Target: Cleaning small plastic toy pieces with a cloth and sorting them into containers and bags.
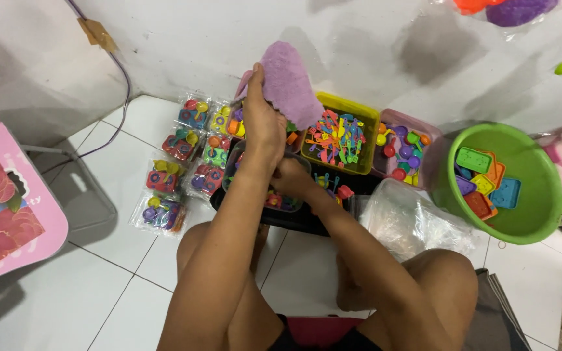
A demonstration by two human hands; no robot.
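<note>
My left hand (pixel 263 120) is raised and grips a flat purple slab of soft sand-like stuff (pixel 289 83), held up against the white wall. My right hand (pixel 292 177) is lower, crossed under the left wrist, its fingers reaching into a clear plastic box (pixel 235 170) of small coloured toy pieces; what it holds is hidden. My bare knees show at the bottom of the view.
Several sealed clear bags of coloured toys (pixel 178 174) lie on the white tile floor at left. A yellow-green tray (pixel 354 112), a pink tray (pixel 424 127), a green bucket of moulds (pixel 541 188) and a heap of clear bags (pixel 411 221) stand right. A pink table (pixel 8 214) is far left.
</note>
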